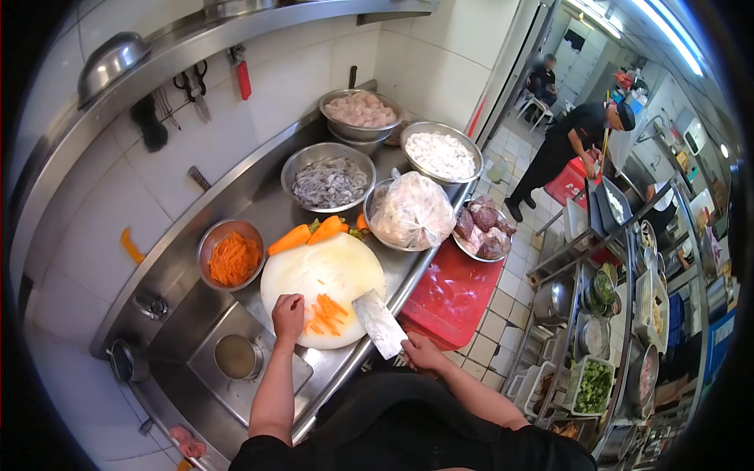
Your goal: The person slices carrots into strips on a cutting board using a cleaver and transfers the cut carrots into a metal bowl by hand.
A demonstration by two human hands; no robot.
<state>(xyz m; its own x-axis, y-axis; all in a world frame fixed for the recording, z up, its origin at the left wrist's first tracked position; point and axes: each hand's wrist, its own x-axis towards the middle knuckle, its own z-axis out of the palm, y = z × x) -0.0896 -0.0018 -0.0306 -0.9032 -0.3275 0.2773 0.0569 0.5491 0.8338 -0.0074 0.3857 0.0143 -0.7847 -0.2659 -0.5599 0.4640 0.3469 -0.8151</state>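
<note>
My right hand (424, 352) grips the handle of a cleaver (380, 322), its broad blade lying over the right edge of the round white cutting board (353, 263). At the board's left part is my left hand (288, 316), its fingers curled closed; whatever they hold, if anything, is hidden. Just right of that hand lies a small pile of cut carrot strips (327, 314). Whole peeled carrots (290, 239) rest along the board's far edge. A metal bowl (210, 271) of shredded carrot (234, 260) stands to the left of the board.
Behind the board stand bowls of grey squid-like strips (330, 184), pale meat (360, 108) and white pieces (440, 155), plus a tied plastic bag (412, 208). Dark red meat (483, 228) sits above a red lid (449, 294). A sink (271, 369) holds a metal pot (238, 357). A co-worker (572, 141) stands beyond.
</note>
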